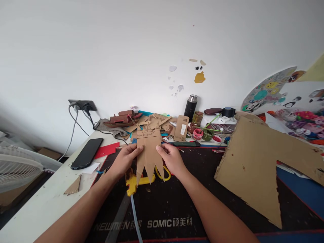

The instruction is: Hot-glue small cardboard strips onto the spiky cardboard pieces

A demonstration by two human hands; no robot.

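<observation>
Both my hands hold up a brown cardboard cutout with pointed teeth cut along its lower edge and printed numbers near its top. My left hand pinches its left edge, thumb on the front. On the other side, my right hand grips the right edge the same way. Under the cutout, on the black desk mat, lie a yellow glue gun and yellow-handled scissors, both partly hidden.
A big cardboard sheet with a notch covers the mat's right side. Cardboard scraps, paint pots and a black flask crowd the back. A black phone, red paper, wall socket and fan are on the left.
</observation>
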